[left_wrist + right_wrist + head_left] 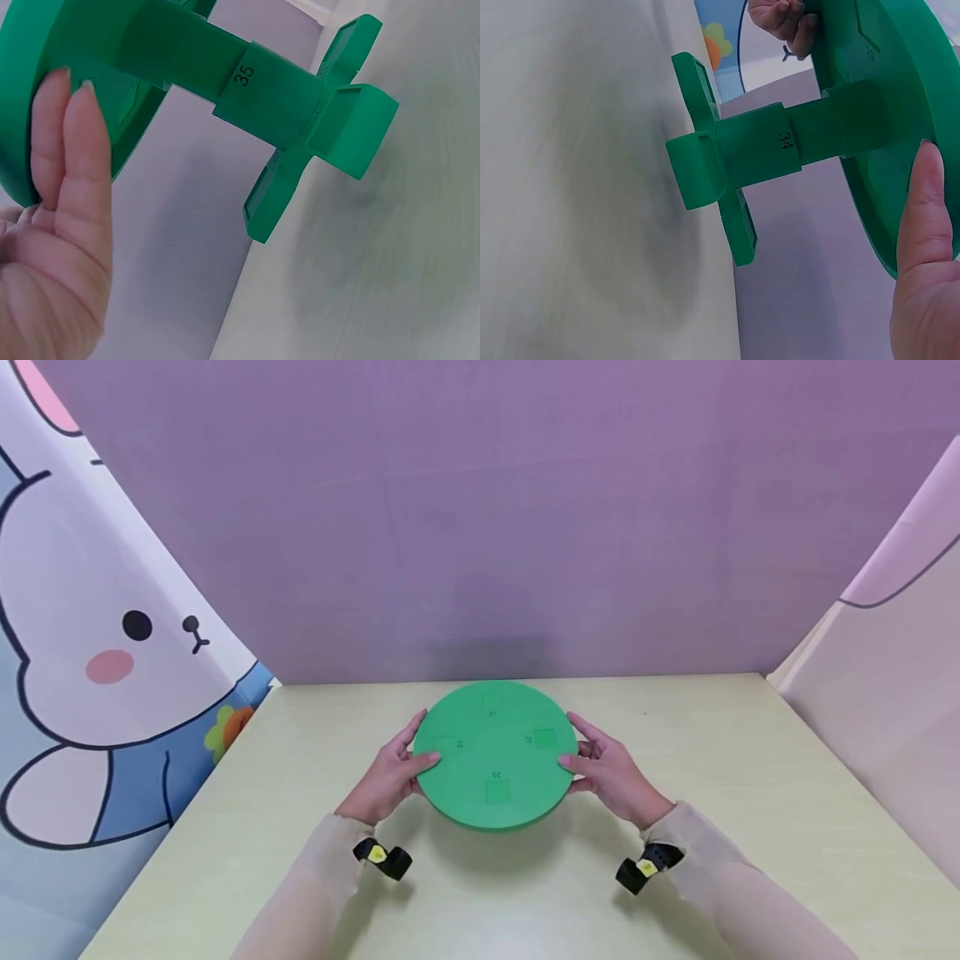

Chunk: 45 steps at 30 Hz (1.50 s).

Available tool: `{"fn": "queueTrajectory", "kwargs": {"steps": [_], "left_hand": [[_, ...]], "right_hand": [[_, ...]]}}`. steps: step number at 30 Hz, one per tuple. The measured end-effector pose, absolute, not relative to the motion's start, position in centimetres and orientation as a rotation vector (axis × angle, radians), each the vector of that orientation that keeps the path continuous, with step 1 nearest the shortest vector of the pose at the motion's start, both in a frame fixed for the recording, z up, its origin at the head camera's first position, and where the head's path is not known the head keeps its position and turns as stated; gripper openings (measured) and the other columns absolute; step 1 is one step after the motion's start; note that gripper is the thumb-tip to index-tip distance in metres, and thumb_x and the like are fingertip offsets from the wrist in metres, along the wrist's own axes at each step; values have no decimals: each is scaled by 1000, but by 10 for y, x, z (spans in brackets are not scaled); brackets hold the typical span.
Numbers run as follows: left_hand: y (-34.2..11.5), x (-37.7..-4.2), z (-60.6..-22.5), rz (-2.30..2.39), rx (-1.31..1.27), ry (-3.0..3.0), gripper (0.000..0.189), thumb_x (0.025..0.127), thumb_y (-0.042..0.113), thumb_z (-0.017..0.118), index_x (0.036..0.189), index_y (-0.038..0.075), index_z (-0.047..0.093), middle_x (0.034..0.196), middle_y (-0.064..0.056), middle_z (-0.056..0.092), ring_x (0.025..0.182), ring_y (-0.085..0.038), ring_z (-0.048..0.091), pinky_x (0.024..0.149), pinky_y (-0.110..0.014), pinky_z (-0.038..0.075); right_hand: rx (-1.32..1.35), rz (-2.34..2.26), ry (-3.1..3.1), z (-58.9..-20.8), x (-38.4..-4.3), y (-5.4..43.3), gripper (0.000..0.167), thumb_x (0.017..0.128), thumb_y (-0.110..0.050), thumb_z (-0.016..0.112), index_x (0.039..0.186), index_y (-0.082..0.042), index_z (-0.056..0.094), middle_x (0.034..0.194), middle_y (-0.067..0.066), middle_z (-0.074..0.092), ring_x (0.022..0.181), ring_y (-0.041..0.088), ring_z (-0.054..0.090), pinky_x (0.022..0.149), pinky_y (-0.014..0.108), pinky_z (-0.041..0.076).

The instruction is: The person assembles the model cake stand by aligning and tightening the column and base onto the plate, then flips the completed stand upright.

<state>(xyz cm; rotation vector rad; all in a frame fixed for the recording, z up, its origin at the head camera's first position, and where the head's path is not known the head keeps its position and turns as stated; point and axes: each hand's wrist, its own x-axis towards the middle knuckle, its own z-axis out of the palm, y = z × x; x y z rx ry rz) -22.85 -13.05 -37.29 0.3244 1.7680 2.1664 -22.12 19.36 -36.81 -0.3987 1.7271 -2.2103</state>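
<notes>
Between both hands is a green plastic pedestal table [495,756], small, with a round top facing up. Faint square outlines and small numbers mark its top. From the underside runs a stepped square post, marked 35 on the face in the left wrist view [262,94] and 34 in the right wrist view [757,146]. Splayed feet [352,131] end the post, low over the tabletop. My left hand [390,777] grips the left rim, thumb above and fingers beneath. Opposite it, my right hand [611,777] holds the right rim the same way.
A pale wood-toned tabletop [322,718] spreads beneath, ending at a purple backdrop [525,527]. To the left slants a panel with a cartoon animal [112,602]; a pale panel [900,693] closes the right side. Each wrist bears a black device [648,867].
</notes>
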Motion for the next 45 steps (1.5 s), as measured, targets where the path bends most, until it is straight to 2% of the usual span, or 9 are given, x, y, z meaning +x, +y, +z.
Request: {"fn": "queueTrajectory", "kwargs": {"steps": [10, 25, 37, 45], "left_hand": [[-129, -233, -382, 2160, 321, 1751, 76, 96, -2, 50, 155, 15, 5, 101, -7, 69, 76, -17, 70, 64, -34, 56], [-128, -235, -387, 2140, 327, 1735, 76, 96, -2, 49, 155, 12, 2, 93, -6, 71, 74, -17, 70, 62, -34, 56], [-129, -237, -391, 2133, 303, 1752, 75, 97, -2, 49, 155, 14, 5, 91, -6, 71, 73, -17, 70, 62, -34, 56], [-130, -236, -391, 2132, 299, 1756, 75, 97, -2, 49, 155, 13, 5, 88, -5, 71, 71, -16, 70, 60, -33, 56]], "right_hand": [[-392, -2190, 1751, -376, -222, 195, 79, 94, 2, 57, 153, -2, 5, 101, 4, 60, 83, 13, 65, 67, 29, 55], [-390, -2166, 1767, -386, -221, 198, 79, 94, -1, 57, 152, 1, 3, 99, 4, 58, 83, 12, 64, 69, 27, 54], [-393, -2156, 1769, -388, -221, 198, 77, 95, 1, 54, 152, 1, 3, 99, 5, 58, 83, 13, 65, 69, 27, 55], [-376, -2140, 1781, -389, -220, 196, 79, 94, -1, 57, 152, 0, 3, 100, 3, 59, 82, 12, 65, 69, 27, 54]]}}
